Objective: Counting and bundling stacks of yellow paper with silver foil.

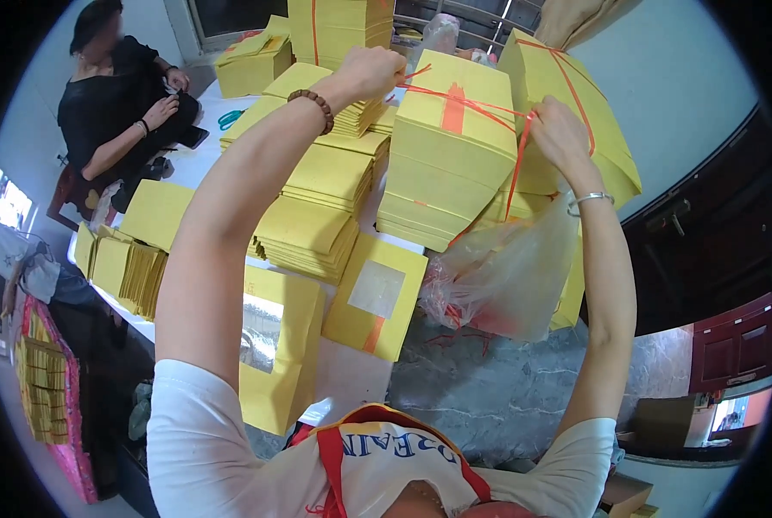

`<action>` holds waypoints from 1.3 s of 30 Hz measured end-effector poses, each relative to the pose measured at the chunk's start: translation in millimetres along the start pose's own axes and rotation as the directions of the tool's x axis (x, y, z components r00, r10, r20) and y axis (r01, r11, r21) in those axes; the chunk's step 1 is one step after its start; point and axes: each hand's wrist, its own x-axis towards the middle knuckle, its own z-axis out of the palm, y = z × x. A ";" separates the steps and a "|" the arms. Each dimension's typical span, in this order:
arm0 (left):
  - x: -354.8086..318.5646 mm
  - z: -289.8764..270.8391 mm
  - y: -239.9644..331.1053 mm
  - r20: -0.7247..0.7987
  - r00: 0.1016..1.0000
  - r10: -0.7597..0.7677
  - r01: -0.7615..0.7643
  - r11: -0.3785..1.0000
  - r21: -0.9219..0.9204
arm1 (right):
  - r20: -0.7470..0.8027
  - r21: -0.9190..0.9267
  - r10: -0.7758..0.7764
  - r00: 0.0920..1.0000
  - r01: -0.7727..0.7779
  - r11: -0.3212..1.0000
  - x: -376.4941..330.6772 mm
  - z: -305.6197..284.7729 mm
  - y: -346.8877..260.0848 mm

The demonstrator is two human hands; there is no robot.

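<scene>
A tall stack of yellow paper bags [446, 173] stands in front of me, with a flat red string [481, 110] running across its top. My left hand [373, 73] is closed on one end of the string at the stack's far left corner. At the right edge my right hand [560, 129] pinches the other end, and a loose tail hangs down below it. The string is stretched between both hands. Just right of my right hand is another yellow bundle [524, 65] tied with red string.
Several piles of yellow bags [317, 177] cover the white table. A windowed yellow bag [375, 293] lies near its edge. A clear plastic bag [515, 289] hangs at the right. Green scissors [230, 119] lie at the far left, near a seated person [131, 99] in black.
</scene>
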 end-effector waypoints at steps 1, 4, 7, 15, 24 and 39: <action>-0.5 1.1 3.1 -0.015 0.999 -0.028 0.028 1.000 -0.005 | 0.001 -0.003 0.006 1.000 -0.006 1.000 3.1 -1.4 0.2; -3.5 -2.6 -1.4 -0.022 0.997 -0.080 0.079 0.996 -0.028 | 0.015 0.448 -0.019 1.000 0.010 0.894 13.7 -5.5 -13.3; -4.5 -8.5 1.6 -0.053 0.989 -0.137 0.131 0.986 -0.104 | 0.049 0.998 -0.116 0.992 -0.044 0.044 19.6 -2.5 -36.6; 7.3 -50.9 52.0 -0.168 0.981 0.095 -0.157 0.899 -0.409 | 0.205 0.975 -0.216 0.955 -0.218 -0.034 26.6 14.8 -65.4; 24.7 -57.2 63.2 -0.280 0.944 -0.174 -0.033 0.795 -0.605 | 0.067 0.908 -0.257 0.964 0.048 0.417 22.3 10.9 -73.4; 8.1 -33.4 29.5 0.212 0.977 0.028 0.153 0.599 -0.786 | 0.110 0.968 -0.115 0.987 -0.132 -0.215 35.2 32.9 -53.7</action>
